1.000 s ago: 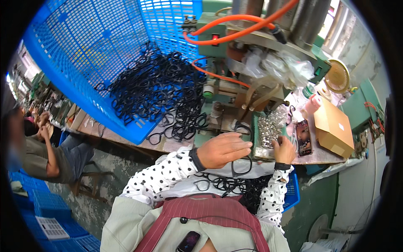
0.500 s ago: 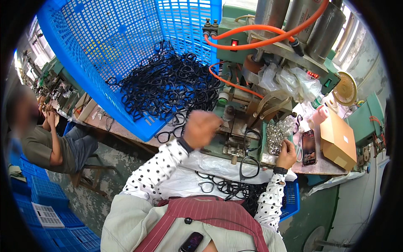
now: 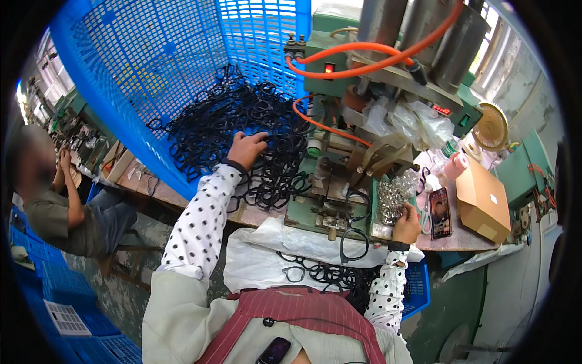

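Observation:
My left hand (image 3: 245,150) reaches over a heap of black eyeglass frames (image 3: 212,130), fingers stretched out and apart. The heap lies in a large tilted blue plastic basket (image 3: 130,115) and spills from its opening. At the green-based press (image 3: 315,221), one black eyeglass frame (image 3: 354,244) hangs over the front edge, its upper part beside the fixture. My right hand (image 3: 407,227) is by the near end of a green tray of small shiny metal parts (image 3: 391,197). Its fingertips are pinched together; whatever is between them is too small to make out.
Orange hoses (image 3: 364,71) loop over the press. A phone (image 3: 440,212), scissors and a cardboard box (image 3: 483,200) lie to the right. More black frames (image 3: 333,273) rest on white sheeting below the press. A seated co-worker (image 3: 73,206) is at the far left.
My left hand has moved left and away from me, from beside the press to over the heap, and its fingers have spread. My right hand stays by the tray of metal parts.

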Demonstrator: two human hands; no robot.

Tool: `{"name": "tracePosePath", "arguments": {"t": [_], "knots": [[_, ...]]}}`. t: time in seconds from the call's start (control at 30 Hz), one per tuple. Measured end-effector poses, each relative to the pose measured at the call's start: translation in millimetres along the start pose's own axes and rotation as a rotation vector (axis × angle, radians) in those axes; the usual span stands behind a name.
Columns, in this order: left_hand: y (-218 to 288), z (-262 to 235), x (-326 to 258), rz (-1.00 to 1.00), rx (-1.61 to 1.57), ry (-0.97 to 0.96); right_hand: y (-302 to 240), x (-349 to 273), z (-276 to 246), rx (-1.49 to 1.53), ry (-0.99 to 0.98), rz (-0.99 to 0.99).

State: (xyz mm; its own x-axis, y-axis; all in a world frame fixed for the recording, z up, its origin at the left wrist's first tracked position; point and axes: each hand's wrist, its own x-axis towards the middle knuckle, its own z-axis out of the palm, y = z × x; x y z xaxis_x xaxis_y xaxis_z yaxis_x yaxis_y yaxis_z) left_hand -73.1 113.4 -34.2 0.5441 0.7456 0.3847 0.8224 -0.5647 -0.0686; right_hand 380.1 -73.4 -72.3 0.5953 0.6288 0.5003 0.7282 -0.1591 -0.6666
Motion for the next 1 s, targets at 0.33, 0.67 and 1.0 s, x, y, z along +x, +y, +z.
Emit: {"name": "tracePosePath", "arguments": {"t": [0.33,0.67,1.0], "knots": [[153.8,-80.7,-11.6,0.147,-0.404,0.673,-80.7,-1.6,-0.9,0.553,-0.158,-0.017],[234.7,-96.3,-1.1,0.580,-0.783,0.514,-157.3,-8.5,-22.5,0.825,-0.416,0.051],[237.0,-102.7,-16.3,0.721,-0.702,0.600,-171.6,-24.6,11.3,0.998,-0.128,0.027]]}}
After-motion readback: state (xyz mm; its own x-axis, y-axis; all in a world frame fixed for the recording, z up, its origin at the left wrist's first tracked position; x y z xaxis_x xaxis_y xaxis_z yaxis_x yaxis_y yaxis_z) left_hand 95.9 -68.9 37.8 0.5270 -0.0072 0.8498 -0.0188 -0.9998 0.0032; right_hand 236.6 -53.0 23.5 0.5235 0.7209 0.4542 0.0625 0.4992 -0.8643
